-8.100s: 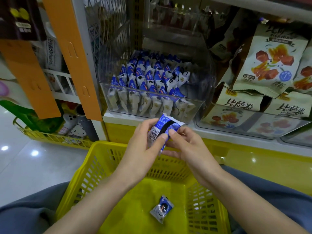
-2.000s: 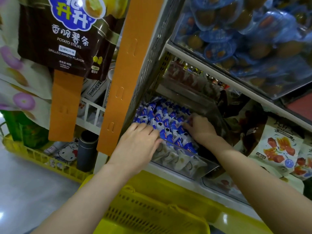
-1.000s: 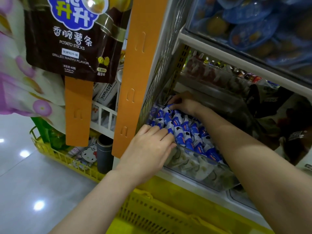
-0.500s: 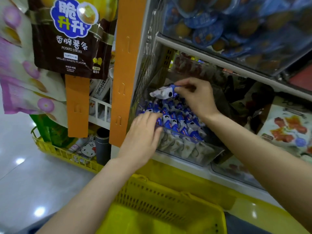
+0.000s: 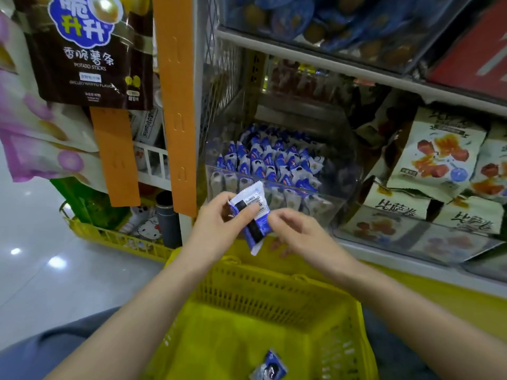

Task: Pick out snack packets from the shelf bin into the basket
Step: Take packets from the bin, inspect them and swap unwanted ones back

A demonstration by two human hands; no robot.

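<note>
I hold a blue-and-white snack packet (image 5: 256, 226) over the far rim of the yellow basket (image 5: 274, 294). My left hand (image 5: 216, 226) grips its left side, thumb across the barcode. My right hand (image 5: 299, 234) pinches its right edge. Another such packet (image 5: 270, 366) lies on the basket floor. Just behind my hands stands the clear shelf bin (image 5: 326, 207), filled with several rows of the same packets (image 5: 269, 160).
Beige snack bags (image 5: 439, 152) fill the bin to the right. An orange strip (image 5: 175, 105) and a hanging potato-stick bag (image 5: 90, 50) stand left of the shelf. A low yellow rack (image 5: 115, 237) sits on the floor. An upper shelf (image 5: 356, 75) overhangs the bin.
My right hand lifted one packet out of the bin and brought it down in front of the bin. My left hand left the bin's front and took hold of that packet.
</note>
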